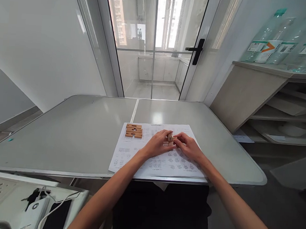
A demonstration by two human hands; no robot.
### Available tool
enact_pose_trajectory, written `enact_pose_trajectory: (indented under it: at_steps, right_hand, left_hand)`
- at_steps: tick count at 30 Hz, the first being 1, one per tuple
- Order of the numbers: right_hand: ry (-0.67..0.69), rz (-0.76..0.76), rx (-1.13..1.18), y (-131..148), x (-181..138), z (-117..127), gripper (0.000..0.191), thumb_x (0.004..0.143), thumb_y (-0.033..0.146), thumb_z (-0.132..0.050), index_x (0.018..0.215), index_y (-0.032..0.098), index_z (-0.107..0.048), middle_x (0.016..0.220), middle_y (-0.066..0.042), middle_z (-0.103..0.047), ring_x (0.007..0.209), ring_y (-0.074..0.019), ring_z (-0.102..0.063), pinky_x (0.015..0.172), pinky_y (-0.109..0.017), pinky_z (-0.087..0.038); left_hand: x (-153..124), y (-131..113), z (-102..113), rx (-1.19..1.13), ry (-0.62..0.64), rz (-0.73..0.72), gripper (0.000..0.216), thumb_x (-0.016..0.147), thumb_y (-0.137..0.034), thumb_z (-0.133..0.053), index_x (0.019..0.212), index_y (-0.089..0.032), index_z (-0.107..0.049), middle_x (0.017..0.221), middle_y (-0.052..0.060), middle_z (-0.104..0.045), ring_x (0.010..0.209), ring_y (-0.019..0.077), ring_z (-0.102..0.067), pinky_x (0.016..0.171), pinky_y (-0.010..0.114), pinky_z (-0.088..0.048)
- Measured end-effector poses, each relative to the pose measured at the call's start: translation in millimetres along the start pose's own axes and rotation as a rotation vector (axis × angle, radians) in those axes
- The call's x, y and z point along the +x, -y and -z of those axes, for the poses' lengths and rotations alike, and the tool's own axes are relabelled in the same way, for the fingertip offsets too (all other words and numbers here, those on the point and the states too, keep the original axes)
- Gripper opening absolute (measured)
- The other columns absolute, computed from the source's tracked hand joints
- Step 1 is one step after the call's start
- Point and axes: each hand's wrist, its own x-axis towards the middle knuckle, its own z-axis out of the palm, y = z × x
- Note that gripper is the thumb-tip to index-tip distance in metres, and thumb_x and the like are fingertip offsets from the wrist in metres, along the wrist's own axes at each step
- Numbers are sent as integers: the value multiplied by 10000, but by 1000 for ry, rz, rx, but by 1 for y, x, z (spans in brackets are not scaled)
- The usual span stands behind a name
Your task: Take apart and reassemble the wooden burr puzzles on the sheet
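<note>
Over a printed paper sheet (128, 161), both hands meet around notched wooden puzzle pieces (170, 138), whose facing end bears a dark mark like a 2. My left hand (159, 143) grips them from the left, fingers above and thumb below. From the right, my right hand (189, 147) pinches at the same pieces with thumb and fingers. How many pieces are joined there I cannot tell, as the fingers cover part of them. Left of the hands, several notched wooden puzzle pieces (133, 130) lie in a stack of rows on the sheet's upper left corner.
The sheet rests on a grey table (62, 136) by a glass door (156, 69). Plastic bottles (268, 39) stand on a shelf unit (259, 90) to the right. At lower left, a white cart (3, 191) carries keys, a white device (34, 212) and cables.
</note>
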Motion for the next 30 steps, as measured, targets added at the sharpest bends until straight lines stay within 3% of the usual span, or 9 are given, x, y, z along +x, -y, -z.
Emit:
enact_pose_trajectory:
  at_steps: [11,19,25,30]
  right_hand:
    - [34,9,-2,2,-2,3,284,1004,511,-538,1081,251,-622,915,-37,-760,826,-234,-699,768,-369,-550]
    - [30,8,-33,-4,-2,3,273,1006,505,-529,1071,255,-615,874,-27,-731,782,-226,-661,723,-347,-517]
    - [3,-8,-39,-2,-1,1,301,1007,533,-511,1065,249,-590,867,-32,-729,752,-221,-650,707,-345,-509]
    - [-25,-32,-70,2,-1,0,341,1009,556,-489,989,236,-605,753,-4,-681,630,-187,-571,597,-311,-451]
  left_hand:
    - [0,-1,6,1,24,36,632,869,-578,-741,1364,-214,-595,1241,111,-722,1089,288,-706,949,433,-571]
    - [0,-1,7,-51,52,63,603,877,-585,-729,1327,-199,-620,1163,102,-744,993,268,-723,872,400,-583]
    - [0,1,1,-39,-24,-33,615,856,-476,-795,1364,-218,-561,1339,123,-677,1204,289,-658,1025,444,-545]
    - [1,2,1,40,-65,-99,629,843,-415,-815,1378,-261,-520,1310,97,-669,1196,281,-650,1018,455,-553]
